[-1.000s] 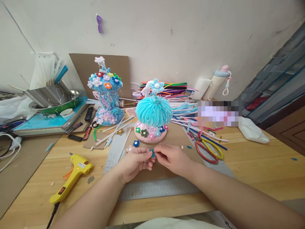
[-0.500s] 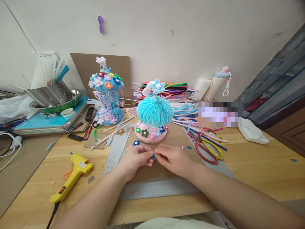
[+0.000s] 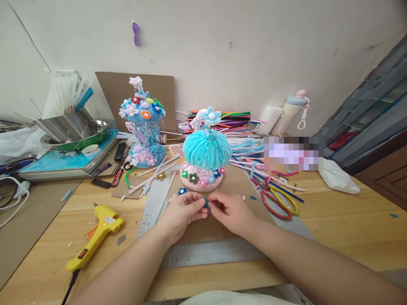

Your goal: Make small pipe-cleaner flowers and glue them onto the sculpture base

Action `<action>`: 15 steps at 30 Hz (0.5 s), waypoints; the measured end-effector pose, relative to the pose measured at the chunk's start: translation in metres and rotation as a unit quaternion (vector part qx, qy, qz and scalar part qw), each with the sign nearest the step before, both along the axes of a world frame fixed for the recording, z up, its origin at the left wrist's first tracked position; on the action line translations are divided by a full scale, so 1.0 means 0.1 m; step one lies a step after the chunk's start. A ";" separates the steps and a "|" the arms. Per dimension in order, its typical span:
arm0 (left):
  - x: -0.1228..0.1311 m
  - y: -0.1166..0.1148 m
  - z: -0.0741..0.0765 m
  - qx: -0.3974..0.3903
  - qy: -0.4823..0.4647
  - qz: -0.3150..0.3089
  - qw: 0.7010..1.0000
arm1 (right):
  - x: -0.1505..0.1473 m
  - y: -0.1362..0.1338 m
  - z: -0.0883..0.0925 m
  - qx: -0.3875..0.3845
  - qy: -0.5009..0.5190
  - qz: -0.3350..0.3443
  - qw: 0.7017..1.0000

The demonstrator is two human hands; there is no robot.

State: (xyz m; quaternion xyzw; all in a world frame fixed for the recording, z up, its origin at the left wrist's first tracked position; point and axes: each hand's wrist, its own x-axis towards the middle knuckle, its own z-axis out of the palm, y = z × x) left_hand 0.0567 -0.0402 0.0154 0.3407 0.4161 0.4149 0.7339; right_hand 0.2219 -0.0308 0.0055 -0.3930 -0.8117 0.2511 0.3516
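Note:
Between my two hands is a small teal fuzzy piece that looks like bent pipe cleaner (image 3: 206,203), mostly covered by fingers. My left hand (image 3: 185,210) pinches it between thumb and fingers. From the other side my right hand (image 3: 231,212) is closed, its fingertips on the piece's right edge. Just behind stands a pipe-cleaner ornament with a turquoise dome (image 3: 207,148) over a round pink base (image 3: 200,186) set with small flowers. A dark blue flower (image 3: 182,191) lies on the cardboard (image 3: 203,233) by my left fingers, near a pale one (image 3: 172,198).
A yellow glue gun (image 3: 98,233) lies at left, its cord running forward. Red-and-yellow-handled scissors (image 3: 276,204) rest at right. Behind are a finished-looking flowered ornament (image 3: 143,123), bundled pipe cleaners (image 3: 219,118), a metal bowl (image 3: 63,129) and a bottle (image 3: 291,112).
My right fingers have shifted slightly at the teal piece, and more of it shows now. Both hands stay in nearly the same place.

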 end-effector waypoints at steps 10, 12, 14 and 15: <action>-0.06 0.03 -0.02 -0.024 0.072 -0.046 0.996 | 0.06 0.02 0.07 0.024 -0.089 0.078 0.993; -0.07 0.03 -0.02 0.000 0.108 -0.057 0.992 | 0.06 0.02 0.07 0.025 -0.107 0.085 0.990; -0.08 0.04 -0.02 0.023 0.145 -0.082 0.986 | 0.06 0.02 0.07 0.022 -0.108 0.099 0.989; -0.09 0.04 -0.02 0.031 0.159 -0.096 0.982 | 0.05 0.02 0.08 0.013 -0.103 0.108 0.989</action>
